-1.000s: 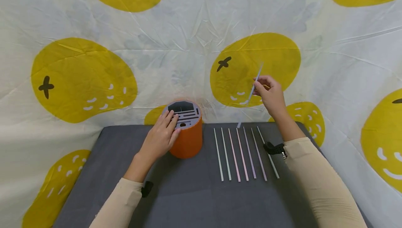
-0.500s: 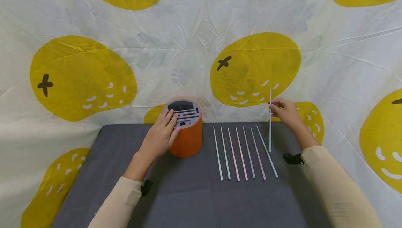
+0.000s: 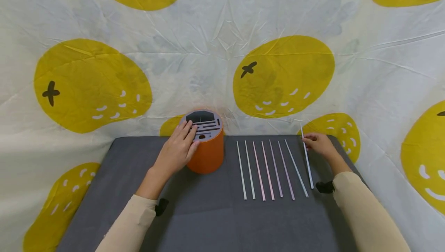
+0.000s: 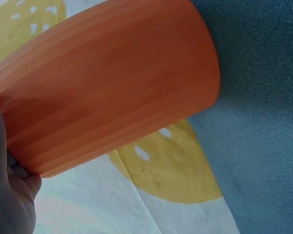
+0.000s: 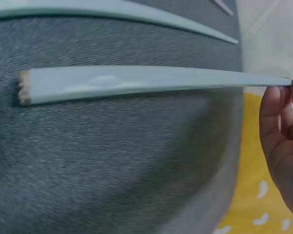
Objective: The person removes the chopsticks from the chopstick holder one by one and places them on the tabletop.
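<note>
An orange cylindrical holder (image 3: 208, 159) with a grey slotted top stands near the table's back edge. My left hand (image 3: 173, 149) rests on its top, fingers lying fairly straight across the slots, with the thumb by the rim. In the left wrist view the smooth orange wall (image 4: 112, 83) fills much of the picture. My right hand (image 3: 320, 144) pinches a thin pale blue stick (image 3: 307, 163) near its far end. The stick's near end, brownish at the tip, is low over the cloth at the right end of a row of similar sticks (image 3: 277, 171); contact is unclear.
Several thin sticks in pale green, pink, lilac and blue lie side by side on the dark grey cloth-covered table (image 3: 205, 221). A white curtain (image 3: 194, 70) with yellow fruit prints hangs right behind the table.
My right hand has brought the pale blue stick from up in front of the curtain, rightward and down to the row's right end. My left hand has stayed on the holder.
</note>
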Available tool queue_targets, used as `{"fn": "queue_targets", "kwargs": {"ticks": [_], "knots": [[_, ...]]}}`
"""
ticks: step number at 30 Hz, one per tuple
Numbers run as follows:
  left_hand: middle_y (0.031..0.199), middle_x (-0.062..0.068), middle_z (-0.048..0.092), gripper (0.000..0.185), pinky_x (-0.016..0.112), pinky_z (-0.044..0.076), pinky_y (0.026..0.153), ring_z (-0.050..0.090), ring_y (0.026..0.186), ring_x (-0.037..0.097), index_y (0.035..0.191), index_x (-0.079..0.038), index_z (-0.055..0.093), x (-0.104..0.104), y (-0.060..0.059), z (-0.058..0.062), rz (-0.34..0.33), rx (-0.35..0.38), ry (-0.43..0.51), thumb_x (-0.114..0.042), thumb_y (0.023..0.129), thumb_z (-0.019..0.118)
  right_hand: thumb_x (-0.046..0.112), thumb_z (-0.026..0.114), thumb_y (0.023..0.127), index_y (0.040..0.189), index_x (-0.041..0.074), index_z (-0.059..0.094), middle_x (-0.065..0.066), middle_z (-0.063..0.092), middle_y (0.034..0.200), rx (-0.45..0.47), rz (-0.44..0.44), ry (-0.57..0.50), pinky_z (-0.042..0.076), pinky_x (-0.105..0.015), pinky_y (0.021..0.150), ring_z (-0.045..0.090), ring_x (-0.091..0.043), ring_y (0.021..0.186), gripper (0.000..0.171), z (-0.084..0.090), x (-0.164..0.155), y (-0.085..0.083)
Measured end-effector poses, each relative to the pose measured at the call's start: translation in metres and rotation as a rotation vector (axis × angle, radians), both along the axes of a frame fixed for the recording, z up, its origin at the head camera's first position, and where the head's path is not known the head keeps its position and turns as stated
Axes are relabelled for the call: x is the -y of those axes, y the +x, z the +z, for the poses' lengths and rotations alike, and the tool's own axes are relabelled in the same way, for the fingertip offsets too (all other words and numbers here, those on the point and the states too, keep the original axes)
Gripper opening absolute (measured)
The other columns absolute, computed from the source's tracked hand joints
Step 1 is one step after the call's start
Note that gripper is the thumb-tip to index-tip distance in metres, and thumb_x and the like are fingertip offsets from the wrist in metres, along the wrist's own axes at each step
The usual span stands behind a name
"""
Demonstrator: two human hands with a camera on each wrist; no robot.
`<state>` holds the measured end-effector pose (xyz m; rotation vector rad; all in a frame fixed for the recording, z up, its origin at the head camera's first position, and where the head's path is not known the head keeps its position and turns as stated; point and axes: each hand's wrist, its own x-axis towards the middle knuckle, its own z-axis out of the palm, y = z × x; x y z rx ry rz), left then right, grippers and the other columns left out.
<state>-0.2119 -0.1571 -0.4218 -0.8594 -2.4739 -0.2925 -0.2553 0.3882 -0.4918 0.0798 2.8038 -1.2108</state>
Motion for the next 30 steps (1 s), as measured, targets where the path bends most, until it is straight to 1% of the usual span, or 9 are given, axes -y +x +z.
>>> {"fn": "queue_targets", "kwargs": {"ticks": [3,6,9,12,15,19,24,27,30], "knots": [[0.157,0.027,0.046,0.057,0.059,0.035,0.121,0.039,0.149,0.043,0.15,0.003,0.05,0.0,0.0,0.0,0.003,0.007,-0.003,-0.03,0.105,0.058,0.019,0.056,0.108,0.132,-0.015,0.059,-0.025,0.072,0.103,0.024,-0.01,-0.003,0.059,-0.02,0.068,0.067,-0.013,0.077,0.042,-0.01,-0.001,0.001],[0.157,0.026,0.045,0.056,0.058,0.033,0.122,0.038,0.15,0.043,0.151,0.003,0.05,0.0,0.0,0.001,0.007,0.014,-0.007,-0.03,0.106,0.057,0.017,0.058,0.107,0.131,-0.015,0.06,-0.024,0.071,0.101,0.041,-0.007,-0.006,0.059,-0.019,0.067,0.066,-0.013,0.077,0.04,-0.018,-0.002,0.002],[0.158,0.026,0.045,0.056,0.058,0.033,0.122,0.038,0.15,0.042,0.151,0.002,0.049,0.0,0.0,0.0,0.007,0.017,-0.009,-0.032,0.107,0.055,0.016,0.06,0.106,0.129,-0.014,0.062,-0.023,0.071,0.102,0.069,-0.008,0.0,0.06,-0.022,0.068,0.065,-0.015,0.078,0.038,-0.025,-0.004,0.002],[0.157,0.026,0.046,0.056,0.059,0.036,0.12,0.039,0.149,0.043,0.15,0.003,0.05,0.0,-0.001,-0.001,0.003,0.007,-0.004,-0.033,0.108,0.054,0.017,0.061,0.105,0.127,-0.012,0.063,-0.022,0.071,0.103,0.102,-0.014,-0.003,0.062,-0.026,0.07,0.065,-0.017,0.079,0.037,-0.031,-0.005,0.002],[0.156,0.027,0.046,0.056,0.059,0.037,0.119,0.04,0.149,0.044,0.15,0.003,0.051,0.0,-0.001,-0.001,0.001,0.0,-0.001,-0.033,0.108,0.054,0.018,0.062,0.105,0.126,-0.011,0.064,-0.021,0.07,0.105,0.125,-0.029,-0.006,0.063,-0.028,0.071,0.066,-0.017,0.08,0.037,-0.035,-0.006,0.003],[0.157,0.027,0.046,0.056,0.059,0.036,0.12,0.039,0.149,0.043,0.151,0.003,0.05,-0.001,0.0,0.0,0.001,-0.002,0.002,-0.032,0.108,0.054,0.018,0.064,0.104,0.125,-0.011,0.066,-0.021,0.071,0.106,0.11,-0.061,-0.011,0.063,-0.028,0.071,0.067,-0.014,0.078,0.036,-0.038,-0.005,0.005],[0.157,0.026,0.046,0.056,0.058,0.035,0.121,0.039,0.149,0.043,0.151,0.003,0.049,0.0,0.0,0.0,0.002,-0.001,0.001,-0.031,0.107,0.055,0.014,0.066,0.102,0.118,-0.011,0.068,-0.02,0.073,0.099,0.077,-0.086,0.005,0.064,-0.029,0.07,0.068,-0.012,0.075,0.031,-0.039,0.001,0.008],[0.157,0.026,0.046,0.055,0.058,0.035,0.121,0.04,0.149,0.043,0.151,0.003,0.05,0.0,0.0,-0.001,0.0,0.0,0.002,-0.029,0.106,0.056,0.012,0.066,0.101,0.115,-0.011,0.069,-0.021,0.073,0.098,0.052,-0.086,0.039,0.064,-0.032,0.07,0.068,-0.015,0.075,0.027,-0.039,0.005,0.011],[0.156,0.026,0.047,0.055,0.059,0.035,0.12,0.04,0.149,0.043,0.15,0.003,0.05,0.001,0.0,-0.002,-0.001,-0.007,0.006,-0.03,0.107,0.056,0.013,0.065,0.102,0.114,-0.01,0.069,-0.022,0.072,0.1,0.045,-0.093,0.069,0.064,-0.035,0.072,0.069,-0.019,0.078,0.026,-0.038,0.007,0.014]]}}
